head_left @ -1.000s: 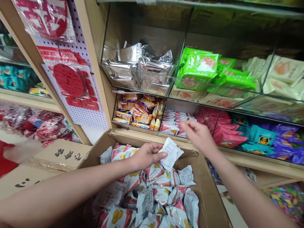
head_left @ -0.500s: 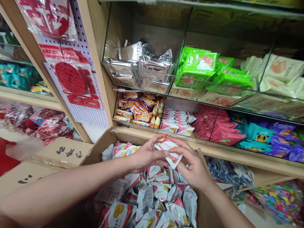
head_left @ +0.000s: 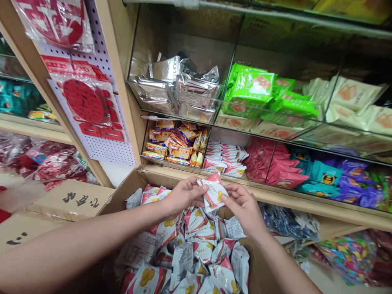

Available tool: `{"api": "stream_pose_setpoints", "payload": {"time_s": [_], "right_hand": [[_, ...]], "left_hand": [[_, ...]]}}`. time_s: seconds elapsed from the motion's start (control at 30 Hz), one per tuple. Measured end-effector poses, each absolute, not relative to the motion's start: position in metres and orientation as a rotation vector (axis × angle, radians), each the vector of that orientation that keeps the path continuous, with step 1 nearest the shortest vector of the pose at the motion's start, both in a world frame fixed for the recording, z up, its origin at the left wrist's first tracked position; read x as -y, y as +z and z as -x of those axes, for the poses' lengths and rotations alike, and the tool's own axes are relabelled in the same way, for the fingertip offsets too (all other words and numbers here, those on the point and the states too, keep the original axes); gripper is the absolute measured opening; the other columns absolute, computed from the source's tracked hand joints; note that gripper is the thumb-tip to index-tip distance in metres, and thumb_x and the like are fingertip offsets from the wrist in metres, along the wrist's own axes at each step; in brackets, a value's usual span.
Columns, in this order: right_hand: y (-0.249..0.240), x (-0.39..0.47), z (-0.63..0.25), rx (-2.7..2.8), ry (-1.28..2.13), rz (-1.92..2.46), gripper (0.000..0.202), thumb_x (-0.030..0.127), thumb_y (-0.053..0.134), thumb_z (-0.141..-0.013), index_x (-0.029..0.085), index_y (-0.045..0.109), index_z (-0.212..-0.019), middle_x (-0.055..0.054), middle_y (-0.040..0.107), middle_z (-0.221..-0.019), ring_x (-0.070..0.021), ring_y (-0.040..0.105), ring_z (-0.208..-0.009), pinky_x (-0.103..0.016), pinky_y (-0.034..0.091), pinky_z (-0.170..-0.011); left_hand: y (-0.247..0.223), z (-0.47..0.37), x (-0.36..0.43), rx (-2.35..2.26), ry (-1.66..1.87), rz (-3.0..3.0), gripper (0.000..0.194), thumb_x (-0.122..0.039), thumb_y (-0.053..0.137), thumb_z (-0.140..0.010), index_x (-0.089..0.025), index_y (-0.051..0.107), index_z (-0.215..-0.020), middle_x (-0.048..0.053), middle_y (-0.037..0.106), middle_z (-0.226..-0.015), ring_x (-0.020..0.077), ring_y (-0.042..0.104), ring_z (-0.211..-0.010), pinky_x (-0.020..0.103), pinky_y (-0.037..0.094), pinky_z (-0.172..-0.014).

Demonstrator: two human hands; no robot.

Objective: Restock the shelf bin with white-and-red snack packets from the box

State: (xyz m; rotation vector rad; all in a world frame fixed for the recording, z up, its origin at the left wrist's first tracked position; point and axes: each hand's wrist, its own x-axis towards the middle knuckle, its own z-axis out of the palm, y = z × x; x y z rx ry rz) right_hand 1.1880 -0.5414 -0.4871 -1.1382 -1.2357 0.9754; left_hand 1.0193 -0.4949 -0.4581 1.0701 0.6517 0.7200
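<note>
Left hand (head_left: 183, 197) and right hand (head_left: 245, 209) pinch one pink-and-white packet (head_left: 212, 193) at opposite sides, fingers nearly closed, near the carton (head_left: 161, 179)'s far edge. Risk: slick wrapper, loose right-hand pinch; packet could slip down.

Pink-and-white snack packet (head_left: 212, 192) — yellow round cookies printed on front, looks sealed, tilted, held up over box of similar ones.

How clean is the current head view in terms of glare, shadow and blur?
Head view: bright glare on the silver packets and green packets; deep shadow at the back of the upper shelf; red bags at far left look soft; held packet fairly sharp.
</note>
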Motion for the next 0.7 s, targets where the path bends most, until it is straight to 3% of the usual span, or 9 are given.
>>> {"api": "stream_pose_setpoints", "payload": {"time_s": [0.13,0.23,0.37,0.53,0.7], "right_hand": [[-0.465,0.538,-1.207,1.333,0.753,1.212,0.027,0.036,0.065,-0.065,0.019,0.050,-0.080,-0.001,0.060,-0.071,-0.0140,0.057,-0.064,-0.026,0.047,-0.058],[-0.431,0.525,-1.238,1.394,0.247,1.499,0.024,0.037,0.059,-0.069,0.018,0.050,-0.082,-0.006,0.062,-0.075,-0.0180,0.059,-0.067,-0.030,0.047,-0.061],[-0.397,0.489,-1.261,1.641,-0.409,2.176,0.021,0.025,0.052,-0.074,0.011,0.057,-0.088,-0.017,0.063,-0.083,-0.0286,0.060,-0.081,-0.038,0.044,-0.072],[-0.402,0.443,-1.254,1.852,-0.416,2.481,0.025,0.009,0.044,-0.075,0.006,0.063,-0.091,-0.021,0.064,-0.088,-0.0281,0.060,-0.087,-0.032,0.045,-0.073],[-0.418,0.419,-1.253,1.859,-0.381,2.542,0.028,0.009,0.042,-0.078,0.006,0.063,-0.097,-0.023,0.062,-0.095,-0.0257,0.059,-0.092,-0.032,0.045,-0.076]], "left_hand": [[-0.462,-1.019,0.497,-0.668,0.695,-1.185,0.034,-0.042,0.060,-0.070,-0.015,0.043,-0.082,0.002,0.060,-0.078,0.0108,0.059,-0.062,0.023,0.046,-0.056],[-0.469,-1.020,0.499,-0.638,0.583,-1.307,0.037,-0.042,0.060,-0.070,-0.015,0.044,-0.090,0.005,0.061,-0.084,0.0116,0.059,-0.063,0.025,0.044,-0.059],[-0.483,-1.023,0.504,-0.619,0.396,-1.543,0.027,-0.035,0.058,-0.071,-0.013,0.048,-0.084,0.001,0.059,-0.071,0.0096,0.055,-0.059,0.023,0.042,-0.058],[-0.491,-1.015,0.508,-0.654,0.214,-2.040,0.018,-0.026,0.051,-0.074,-0.016,0.058,-0.087,0.000,0.061,-0.072,0.0092,0.052,-0.061,0.018,0.040,-0.056],[-0.493,-1.001,0.505,-0.523,0.065,-2.474,0.023,-0.021,0.051,-0.072,-0.020,0.061,-0.093,0.003,0.065,-0.085,0.0144,0.058,-0.072,0.020,0.042,-0.064]]}}
